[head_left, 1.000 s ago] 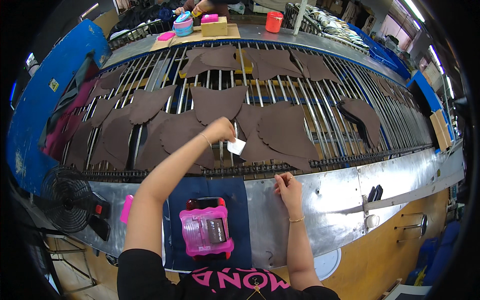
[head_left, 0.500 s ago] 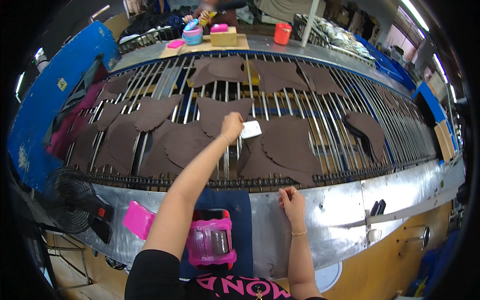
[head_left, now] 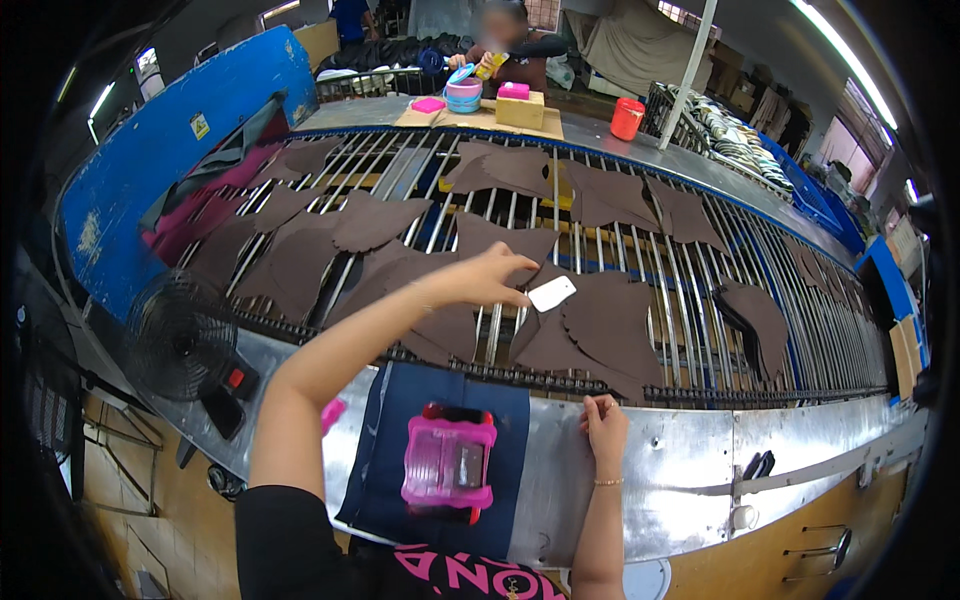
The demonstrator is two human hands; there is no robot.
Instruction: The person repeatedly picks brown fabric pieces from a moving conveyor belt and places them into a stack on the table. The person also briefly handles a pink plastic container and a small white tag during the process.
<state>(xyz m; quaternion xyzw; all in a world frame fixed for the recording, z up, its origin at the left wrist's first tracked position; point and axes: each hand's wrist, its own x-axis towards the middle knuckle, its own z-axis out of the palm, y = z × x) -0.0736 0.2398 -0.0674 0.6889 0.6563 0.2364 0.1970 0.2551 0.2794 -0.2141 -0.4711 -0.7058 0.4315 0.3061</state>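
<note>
My left hand (head_left: 490,277) reaches over the slatted conveyor, thumb and forefinger spread. A small white card (head_left: 552,293) with a hole near one end lies beside the thumb tip, on brown cut pieces (head_left: 606,325). Touching or just apart, I cannot tell. My right hand (head_left: 605,428) rests at the metal table's near side of the conveyor, fingers loosely curled, with nothing visible in them. Between my arms, a pink plastic case (head_left: 425,465) with black and red ends sits on a dark blue cloth (head_left: 375,450).
More brown pieces (head_left: 383,218) are spread over the conveyor rods (head_left: 690,330). A black fan (head_left: 185,335) stands at the left by a blue panel (head_left: 160,140). Across the conveyor a person (head_left: 520,65) handles a yellow object near a pink and blue tub (head_left: 463,95). A red bucket (head_left: 627,119) stands beyond.
The view has shifted, so the scene sits further right and lower. My left thumb and forefinger have spread apart beside the white card. My right hand stays curled at the table.
</note>
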